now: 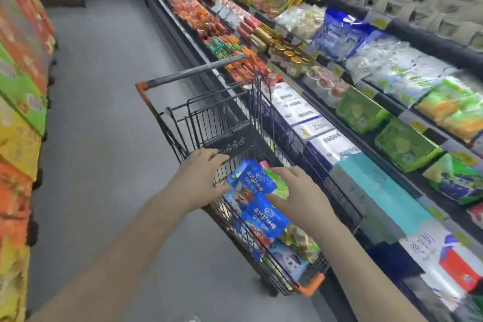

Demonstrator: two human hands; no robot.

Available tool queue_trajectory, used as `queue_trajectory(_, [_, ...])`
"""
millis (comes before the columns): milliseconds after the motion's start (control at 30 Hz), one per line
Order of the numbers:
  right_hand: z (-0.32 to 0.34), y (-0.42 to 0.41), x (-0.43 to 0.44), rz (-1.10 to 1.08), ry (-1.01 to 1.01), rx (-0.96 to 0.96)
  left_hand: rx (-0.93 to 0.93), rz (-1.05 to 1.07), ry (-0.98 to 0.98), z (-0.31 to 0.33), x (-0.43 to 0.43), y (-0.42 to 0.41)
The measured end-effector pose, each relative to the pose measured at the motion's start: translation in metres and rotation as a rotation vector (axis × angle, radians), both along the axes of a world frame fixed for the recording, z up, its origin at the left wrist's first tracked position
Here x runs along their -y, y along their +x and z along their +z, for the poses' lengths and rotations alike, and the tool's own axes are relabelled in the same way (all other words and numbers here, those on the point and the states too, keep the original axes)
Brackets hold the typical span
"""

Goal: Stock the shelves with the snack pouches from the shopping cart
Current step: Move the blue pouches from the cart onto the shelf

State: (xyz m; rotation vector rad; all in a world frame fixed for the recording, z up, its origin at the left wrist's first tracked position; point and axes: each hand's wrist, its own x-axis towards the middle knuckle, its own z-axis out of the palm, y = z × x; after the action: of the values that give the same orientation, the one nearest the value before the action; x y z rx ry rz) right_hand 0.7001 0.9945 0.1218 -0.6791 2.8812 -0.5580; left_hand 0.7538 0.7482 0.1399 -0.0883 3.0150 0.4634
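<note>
A black wire shopping cart (209,123) stands in the aisle beside the shelves. Blue snack pouches lie in its basket. My left hand (201,178) holds the upper blue pouch (251,178) by its left edge, above the cart. My right hand (300,193) grips a green pouch (278,185) pressed against that blue pouch's right side. A second blue pouch (264,219) with a red cartoon figure lies just below. Further pouches (295,246) fill the near end of the basket.
Tiered shelves (392,117) run along the right, packed with bags, green packs (363,112), jars (287,60) and white boxes (308,117). Colourful boxes (21,102) are stacked on the left. Grey floor (99,112) stretches between them, left of the cart.
</note>
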Motion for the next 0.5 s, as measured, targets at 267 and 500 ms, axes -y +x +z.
queue_trajectory(267, [-0.012,-0.002,0.042,-0.104,0.062,0.084,0.032,-0.118,0.062,-0.018,0.049,-0.038])
queue_trajectory(500, [-0.032,-0.043,0.060,-0.177,0.027,0.101,0.050,-0.214,0.046,-0.034,0.057,-0.104])
